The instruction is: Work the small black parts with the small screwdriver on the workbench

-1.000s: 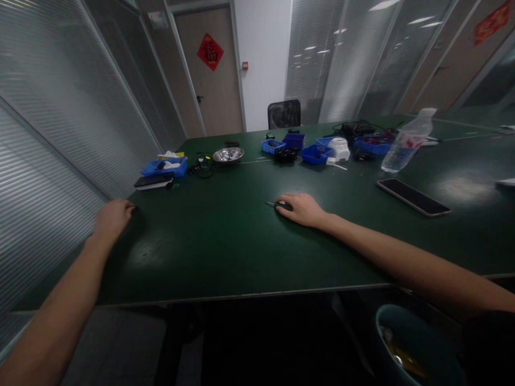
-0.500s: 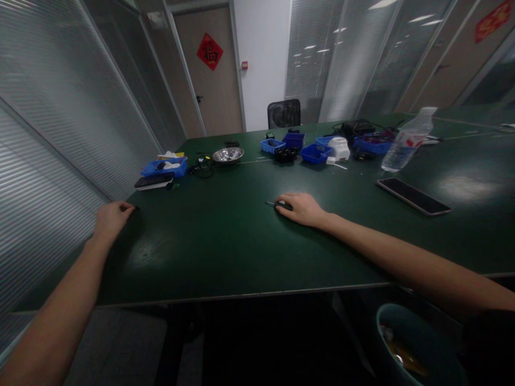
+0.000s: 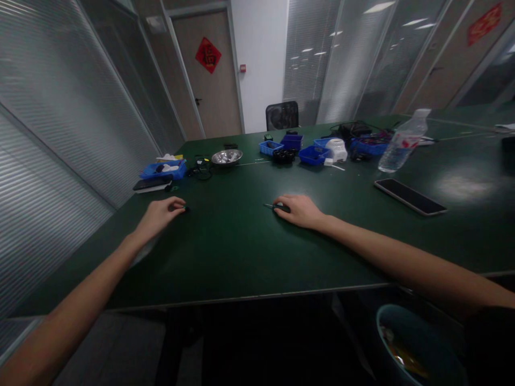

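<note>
My left hand [image 3: 163, 214] pinches a small dark piece [image 3: 186, 208] between thumb and fingertips, just over the left part of the green table [image 3: 217, 252]. Too little of that piece shows to tell its kind. Near the middle of the table, my right hand [image 3: 298, 210] rests with its fingers closed round the dark handle of a screwdriver [image 3: 280, 207]. The thin metal shaft points left, toward my left hand. Most of the handle is hidden under the fingers.
A phone [image 3: 409, 197] and a tilted-looking water bottle [image 3: 404, 142] are on the right. Behind are a metal bowl [image 3: 227, 157], blue trays [image 3: 314, 155], a white object [image 3: 336, 149] and cables [image 3: 201, 170]. A blue tray [image 3: 163, 170] is at left; a bin [image 3: 386, 316] stands below the front edge.
My left hand has moved right across the table, carrying the small dark piece toward the middle. My right hand stays in place with the screwdriver. The view has shifted slightly.
</note>
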{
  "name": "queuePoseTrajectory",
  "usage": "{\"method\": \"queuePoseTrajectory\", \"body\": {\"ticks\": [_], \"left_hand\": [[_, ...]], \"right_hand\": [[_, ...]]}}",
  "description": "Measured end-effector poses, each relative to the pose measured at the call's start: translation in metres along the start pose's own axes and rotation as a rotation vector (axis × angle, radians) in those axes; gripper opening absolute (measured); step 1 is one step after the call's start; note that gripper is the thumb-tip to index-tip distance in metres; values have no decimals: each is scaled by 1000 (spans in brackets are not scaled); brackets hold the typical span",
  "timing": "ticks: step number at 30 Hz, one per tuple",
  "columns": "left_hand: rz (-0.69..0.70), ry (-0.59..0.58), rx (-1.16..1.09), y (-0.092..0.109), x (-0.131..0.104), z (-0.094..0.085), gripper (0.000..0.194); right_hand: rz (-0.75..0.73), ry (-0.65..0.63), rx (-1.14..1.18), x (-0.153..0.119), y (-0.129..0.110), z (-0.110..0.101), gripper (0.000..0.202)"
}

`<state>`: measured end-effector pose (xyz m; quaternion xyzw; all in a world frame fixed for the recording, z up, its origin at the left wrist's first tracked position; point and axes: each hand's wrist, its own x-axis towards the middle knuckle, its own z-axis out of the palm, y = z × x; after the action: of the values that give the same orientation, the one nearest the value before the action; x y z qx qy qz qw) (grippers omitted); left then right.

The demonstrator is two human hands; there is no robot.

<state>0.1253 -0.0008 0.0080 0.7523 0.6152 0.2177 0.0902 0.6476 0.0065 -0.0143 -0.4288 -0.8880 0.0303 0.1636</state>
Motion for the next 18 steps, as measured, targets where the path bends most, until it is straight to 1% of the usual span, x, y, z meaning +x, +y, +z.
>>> {"method": "queuePoseTrajectory", "body": {"ticks": [4, 7, 10, 12, 14, 16, 18], "left_hand": [[159, -108, -145, 64, 1, 33, 35], [250, -183, -242, 108, 0, 50, 32], [319, -244, -345, 144, 1, 65, 31], [356, -257, -395, 164, 2, 76, 30], [388, -267, -425, 179, 3, 87, 31], [410, -271, -450, 190, 3, 98, 34], [420, -259, -479, 196, 3, 107, 36]], "right_hand": [[-8, 1, 12, -1, -1, -1, 37], [-43, -12, 37, -2, -1, -2, 37], [-105, 2, 81, -4, -3, -3, 37], [-136, 33, 106, -6, -5, -4, 37], [-161, 67, 134, -8, -8, -5, 36], [-194, 87, 161, -10, -10, -6, 35], [-227, 84, 179, -11, -11, -6, 33]]}}
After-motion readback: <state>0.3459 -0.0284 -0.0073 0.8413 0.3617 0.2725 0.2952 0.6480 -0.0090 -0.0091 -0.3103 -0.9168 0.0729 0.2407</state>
